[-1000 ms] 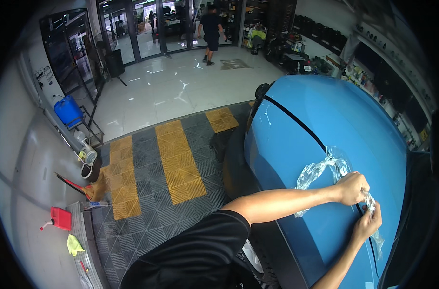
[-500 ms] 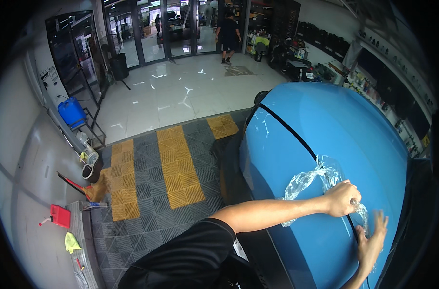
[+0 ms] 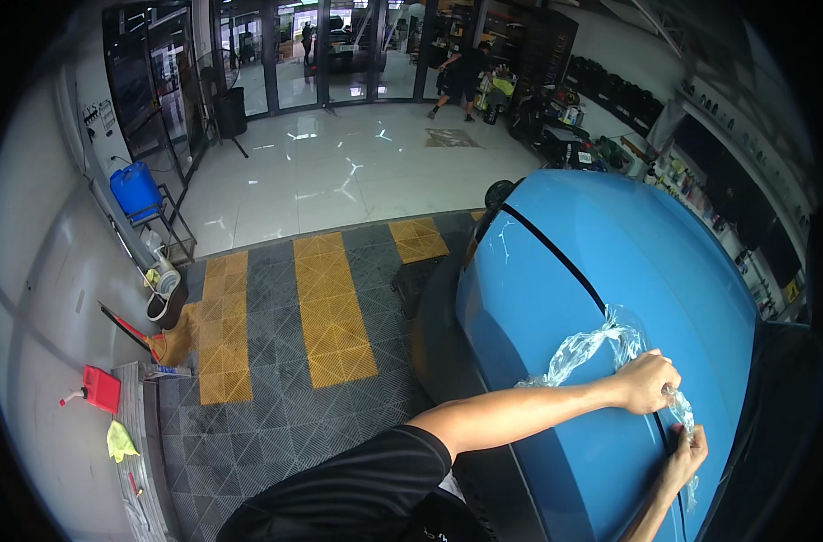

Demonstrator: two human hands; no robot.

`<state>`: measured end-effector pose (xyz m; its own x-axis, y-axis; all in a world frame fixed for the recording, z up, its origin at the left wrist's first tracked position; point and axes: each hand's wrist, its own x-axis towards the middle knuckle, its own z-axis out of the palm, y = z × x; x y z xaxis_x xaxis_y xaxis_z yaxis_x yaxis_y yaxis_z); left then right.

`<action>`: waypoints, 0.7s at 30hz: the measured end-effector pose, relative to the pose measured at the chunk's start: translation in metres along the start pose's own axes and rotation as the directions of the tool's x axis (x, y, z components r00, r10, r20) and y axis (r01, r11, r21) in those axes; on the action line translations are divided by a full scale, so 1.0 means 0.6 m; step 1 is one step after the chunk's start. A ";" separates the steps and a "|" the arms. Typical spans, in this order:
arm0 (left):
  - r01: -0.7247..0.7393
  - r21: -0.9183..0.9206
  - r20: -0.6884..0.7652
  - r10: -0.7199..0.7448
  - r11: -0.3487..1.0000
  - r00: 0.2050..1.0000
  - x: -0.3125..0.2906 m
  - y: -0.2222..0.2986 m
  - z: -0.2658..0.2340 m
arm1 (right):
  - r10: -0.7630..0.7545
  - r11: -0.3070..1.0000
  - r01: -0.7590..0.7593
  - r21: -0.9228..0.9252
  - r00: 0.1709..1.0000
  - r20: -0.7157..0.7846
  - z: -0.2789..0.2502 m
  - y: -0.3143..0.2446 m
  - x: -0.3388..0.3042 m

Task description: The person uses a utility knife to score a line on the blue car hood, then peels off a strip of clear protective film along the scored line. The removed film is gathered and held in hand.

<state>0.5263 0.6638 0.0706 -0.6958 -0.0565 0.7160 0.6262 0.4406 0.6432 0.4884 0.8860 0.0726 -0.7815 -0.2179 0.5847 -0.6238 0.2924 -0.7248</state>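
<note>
Over the blue car panel (image 3: 610,217), my left hand (image 3: 648,383) is closed in a fist around a crumpled strip of clear plastic film (image 3: 581,350). One end of the film trails to the left across the panel and looks bunched and wrinkled. A shorter twisted stretch runs from the fist down to my right hand (image 3: 688,459), whose fingers are closed on it, with a loose tail hanging beyond. A black seam line crosses the panel beneath both hands.
Grey and yellow grid floor tiles (image 3: 335,307) lie left of the car. Along the left wall stand a blue jerrycan (image 3: 137,191), a red can (image 3: 101,388) and a yellow cloth (image 3: 121,442). Another person (image 3: 462,79) is near the glass doors. Bottles line the right wall.
My right hand, open and spread before, has closed on the lower part of the film. The left fist stays on the film. The person at the back has moved right.
</note>
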 end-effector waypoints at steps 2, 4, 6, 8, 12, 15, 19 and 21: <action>0.004 -0.010 -0.010 -0.004 1.000 1.000 0.000 -0.003 0.003 | -0.008 1.000 0.008 0.015 1.000 -0.008 -0.002 0.005 -0.002; 0.016 -0.017 -0.027 -0.016 1.000 0.999 0.000 -0.005 0.005 | -0.001 1.000 0.001 -0.018 1.000 0.002 -0.004 0.008 -0.003; 0.011 -0.016 -0.039 -0.012 1.000 0.999 0.000 -0.006 0.006 | -0.005 0.999 0.005 0.039 1.000 0.009 -0.006 0.013 -0.002; 0.021 -0.016 -0.036 -0.022 1.000 0.999 0.000 -0.006 0.007 | -0.032 0.997 0.032 0.070 0.999 0.008 -0.007 0.020 0.001; 0.056 0.020 0.025 -0.057 0.998 0.998 0.002 -0.006 0.004 | -0.023 0.988 0.024 0.152 1.000 -0.007 -0.009 0.036 0.005; 0.046 0.040 0.059 -0.049 0.998 0.997 0.003 -0.004 0.001 | 0.010 0.978 -0.008 0.209 1.000 -0.008 -0.010 0.040 0.004; 0.052 0.044 0.074 -0.055 0.998 0.996 0.002 -0.001 -0.002 | 0.034 0.962 -0.026 0.271 0.999 -0.025 -0.004 0.030 -0.001; 0.042 0.060 0.093 -0.048 0.997 0.995 0.003 -0.001 -0.004 | 0.101 0.951 -0.079 0.300 0.993 -0.059 0.002 0.022 -0.004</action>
<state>0.5257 0.6611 0.0721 -0.7545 0.0061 0.6563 0.5742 0.4906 0.6555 0.4819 0.8894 0.0612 -0.8384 -0.1316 0.5289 -0.5352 0.0154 -0.8446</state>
